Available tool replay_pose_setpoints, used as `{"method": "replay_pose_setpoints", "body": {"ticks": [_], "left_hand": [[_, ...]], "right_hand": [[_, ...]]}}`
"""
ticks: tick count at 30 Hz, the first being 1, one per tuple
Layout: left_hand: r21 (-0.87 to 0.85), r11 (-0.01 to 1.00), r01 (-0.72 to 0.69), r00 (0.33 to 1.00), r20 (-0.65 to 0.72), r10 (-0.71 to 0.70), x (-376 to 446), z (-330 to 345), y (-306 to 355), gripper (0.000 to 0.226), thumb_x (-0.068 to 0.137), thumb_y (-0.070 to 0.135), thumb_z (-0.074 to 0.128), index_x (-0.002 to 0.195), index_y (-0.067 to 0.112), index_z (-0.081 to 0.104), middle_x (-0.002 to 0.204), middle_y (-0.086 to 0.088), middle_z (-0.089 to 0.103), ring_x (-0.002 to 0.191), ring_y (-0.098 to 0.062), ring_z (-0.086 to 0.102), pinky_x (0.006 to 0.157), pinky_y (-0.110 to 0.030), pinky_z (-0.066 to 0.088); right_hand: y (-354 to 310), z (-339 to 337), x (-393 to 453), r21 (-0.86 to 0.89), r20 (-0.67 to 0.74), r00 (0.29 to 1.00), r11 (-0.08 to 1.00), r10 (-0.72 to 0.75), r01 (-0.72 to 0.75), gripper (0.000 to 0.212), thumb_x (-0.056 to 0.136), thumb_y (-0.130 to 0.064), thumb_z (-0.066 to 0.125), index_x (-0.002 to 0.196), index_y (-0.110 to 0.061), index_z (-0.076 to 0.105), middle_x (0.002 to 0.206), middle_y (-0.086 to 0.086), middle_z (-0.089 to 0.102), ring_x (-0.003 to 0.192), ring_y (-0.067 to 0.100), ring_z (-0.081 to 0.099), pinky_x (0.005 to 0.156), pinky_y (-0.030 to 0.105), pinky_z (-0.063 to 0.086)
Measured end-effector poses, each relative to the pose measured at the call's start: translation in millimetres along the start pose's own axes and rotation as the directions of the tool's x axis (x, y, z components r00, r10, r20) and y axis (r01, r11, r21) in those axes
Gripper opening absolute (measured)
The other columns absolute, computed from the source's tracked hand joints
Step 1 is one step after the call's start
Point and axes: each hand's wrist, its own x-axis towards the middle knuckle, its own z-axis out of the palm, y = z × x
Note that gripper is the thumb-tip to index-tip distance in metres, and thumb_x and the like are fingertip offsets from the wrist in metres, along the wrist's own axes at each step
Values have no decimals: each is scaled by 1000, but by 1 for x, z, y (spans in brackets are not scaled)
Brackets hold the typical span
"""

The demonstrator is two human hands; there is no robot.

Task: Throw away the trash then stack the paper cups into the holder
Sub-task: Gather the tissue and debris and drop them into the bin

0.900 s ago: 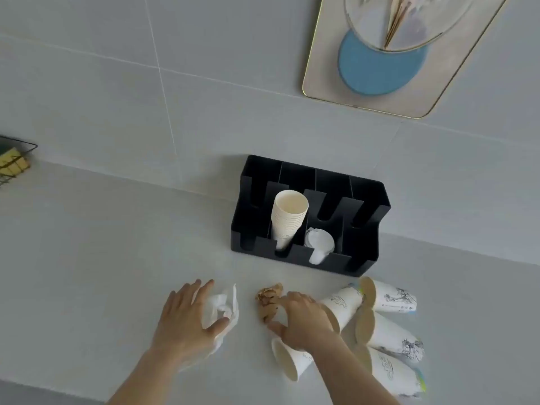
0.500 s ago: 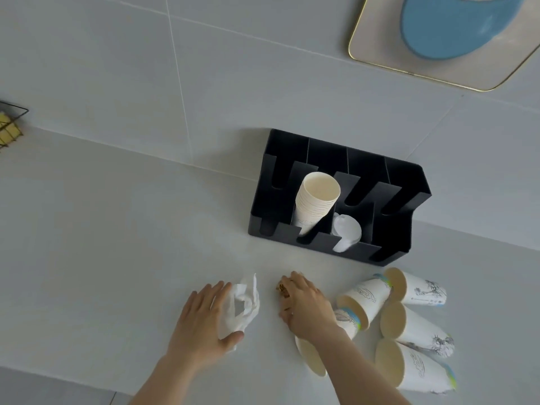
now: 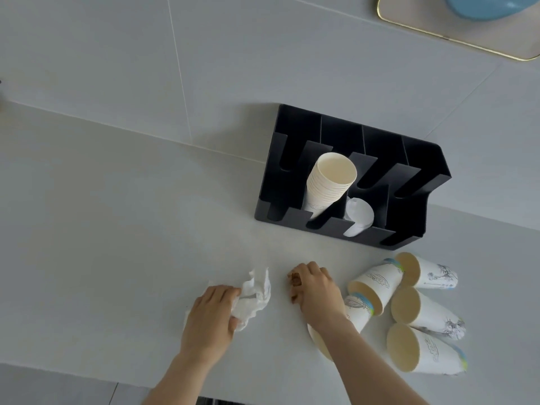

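Note:
My left hand (image 3: 211,314) grips a crumpled white tissue (image 3: 253,296) on the pale counter. Just to its right, my right hand (image 3: 317,290) is closed over a crumpled brown scrap (image 3: 294,283), most of it hidden under the fingers. Several printed paper cups (image 3: 426,309) lie on their sides to the right of that hand, one partly under my wrist. Behind them a black slotted cup holder (image 3: 415,182) carries a leaning stack of plain cups (image 3: 328,185) and a white crumpled piece (image 3: 358,216) in the slot beside it.
A gold-rimmed tray (image 3: 409,27) with a blue dish (image 3: 479,7) hangs on the tiled wall at the top right. The counter's front edge (image 3: 87,375) runs along the bottom left.
My left hand's fingers have closed and bunched up the tissue. My right hand has closed tighter over the brown scrap. The view has shifted, so everything sits further right and lower.

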Motion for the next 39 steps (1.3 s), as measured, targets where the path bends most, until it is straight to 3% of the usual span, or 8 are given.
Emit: {"method": "replay_pose_setpoints", "body": {"ticks": [4,10,18,23,30,34,36,39], "left_hand": [[-47,996,75,997,-17,-76,-3,-7,-2,35,86,14,68,117,29,62,112,16,60,112,-10,54,80,-25,51],[-101,985,140,979,-133,-153,-1,-21,1,34,85,5,68,111,26,67,102,12,65,101,-14,60,74,-30,54],[-188,962,200,934,-261,-245,6,-33,18,26,83,3,71,95,20,57,80,6,56,73,-15,52,56,-24,36],[-211,972,98,974,-181,-138,-8,-18,13,22,81,9,75,93,23,63,99,13,61,93,-11,59,69,-29,54],[-276,961,30,996,-68,-51,-16,-6,-10,51,78,17,66,127,25,55,146,20,32,120,-4,52,87,-17,48],[-48,998,33,988,-152,-40,-23,-4,-13,64,77,6,72,135,25,53,155,8,34,138,-15,42,106,-30,46],[47,993,105,974,-207,-93,-24,-2,-12,68,74,12,80,135,21,53,150,-2,42,138,-24,43,109,-38,43],[62,956,286,935,-236,-264,-23,5,-10,70,70,23,89,129,17,54,137,-9,54,125,-31,53,97,-42,52]], "right_hand": [[0,0,-5,-8,-34,999,1000,-4,4,43,84,-9,60,125,-20,52,117,0,56,104,26,55,74,39,54],[-9,-10,-15,129,-142,989,989,-52,70,38,84,-22,71,120,-22,59,109,0,61,98,26,60,74,37,52],[-42,-25,-10,207,-304,917,922,-256,326,33,80,-18,74,110,-25,64,104,-7,64,92,19,59,69,34,54],[-60,-13,7,182,-225,912,904,-344,386,32,84,-12,69,114,-22,64,110,-2,60,103,21,56,81,30,50],[-70,13,14,129,-50,922,913,-383,387,37,92,-13,65,128,-22,57,133,1,50,111,25,57,90,32,50],[-67,19,17,121,-95,901,893,-424,433,43,91,-11,70,130,-21,55,162,3,29,151,27,23,120,35,27],[-66,20,18,165,-59,909,894,-413,417,40,91,-11,69,127,-23,54,157,3,36,145,27,34,114,36,36],[-66,22,19,207,-13,931,910,-365,360,32,92,-18,66,121,-22,52,126,1,58,110,27,57,85,33,48]]}}
